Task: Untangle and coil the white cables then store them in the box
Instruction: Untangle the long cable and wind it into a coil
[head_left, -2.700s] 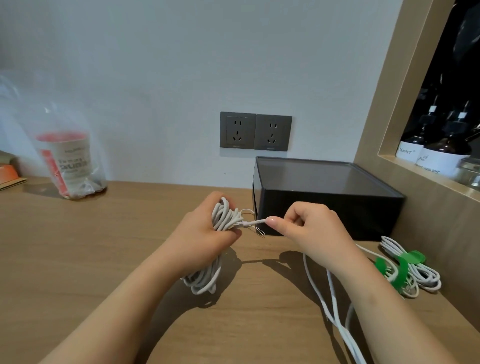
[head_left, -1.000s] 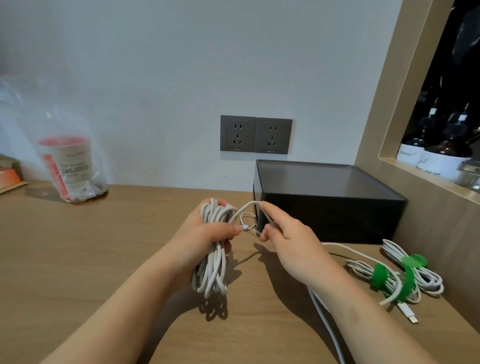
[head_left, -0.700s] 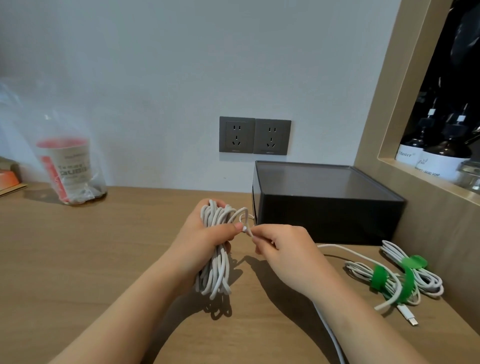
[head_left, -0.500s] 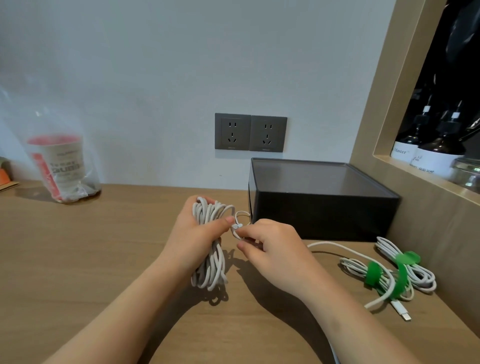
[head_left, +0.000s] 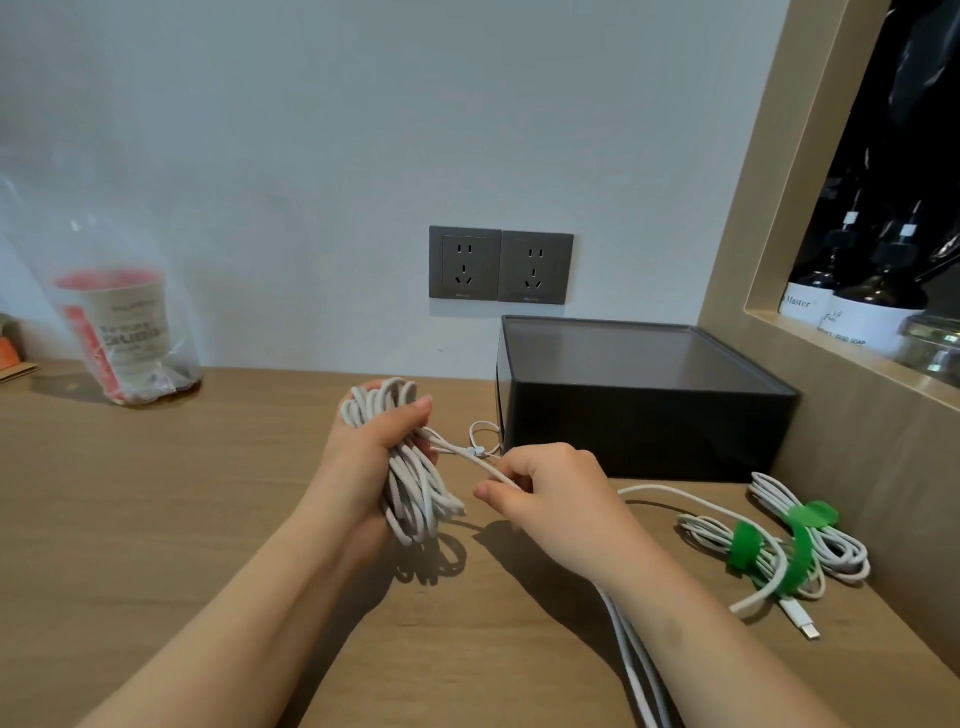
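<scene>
Progress stands at roughly the midpoint, judged from the present layout. Beside the black box (head_left: 639, 400), off its front right corner, two coiled white cables (head_left: 774, 540) lie on the wooden counter (head_left: 156, 519), each bound with a green strap (head_left: 743, 545); neither is inside the box, whose top appears covered by a dark lid. In front of the box's left corner, the left hand (head_left: 374, 457) is closed firmly around a white cable bundle (head_left: 410, 493), held upright with its loops hanging below the palm. The right hand (head_left: 550, 499), just right of the bundle, pinches the loose strand (head_left: 483, 465) between thumb and fingertips, the other fingers curled; a small loop and clip sit on that strand between the two hands. Further white cable trails from under the right wrist toward the near edge, so coiling of this cable is unfinished. Outstanding, on this evidence: finish the winding, secure the bundle, open the box and place all three coils inside.
</scene>
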